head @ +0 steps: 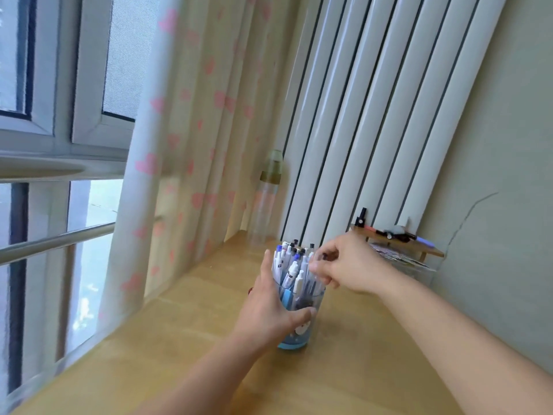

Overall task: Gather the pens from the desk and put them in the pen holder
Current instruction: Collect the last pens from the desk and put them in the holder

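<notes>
Pens [291, 269], white w/ blue and black caps, stand bunched in a clear blue-tinted plastic pen holder [299, 330] mid light-wood surface [194, 339], nearer its far edge. Left hand [269, 310] wraps the holder's side, fingers curled on it. Right hand [344, 266] pinches a pen top at the rim.
</notes>
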